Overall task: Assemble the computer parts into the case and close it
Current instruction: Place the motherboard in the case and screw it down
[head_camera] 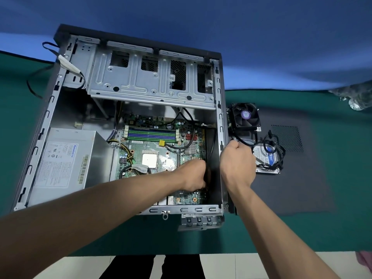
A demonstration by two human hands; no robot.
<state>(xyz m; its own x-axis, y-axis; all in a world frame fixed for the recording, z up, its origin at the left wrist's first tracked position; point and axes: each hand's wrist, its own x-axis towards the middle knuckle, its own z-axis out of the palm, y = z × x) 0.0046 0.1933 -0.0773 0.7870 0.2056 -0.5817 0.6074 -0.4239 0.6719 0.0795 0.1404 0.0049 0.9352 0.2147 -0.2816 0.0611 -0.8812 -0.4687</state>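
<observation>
The open computer case (pixel 50 109) lies on its side toward the left edge of the green table (pixel 332 228), motherboard (pixel 153 146) facing up. Our left hand (pixel 193 175) curls around a black part inside, by the case's right wall (what it is, we cannot tell); our right hand (pixel 236 158) grips a black cable (pixel 244 142) just outside. Beside it sit a cooler fan (pixel 244 116) and hard drive (pixel 265 160).

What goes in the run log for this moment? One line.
left hand: grips black part inside case | right hand: gripping at case wall | fan, drive: outside | case open
</observation>
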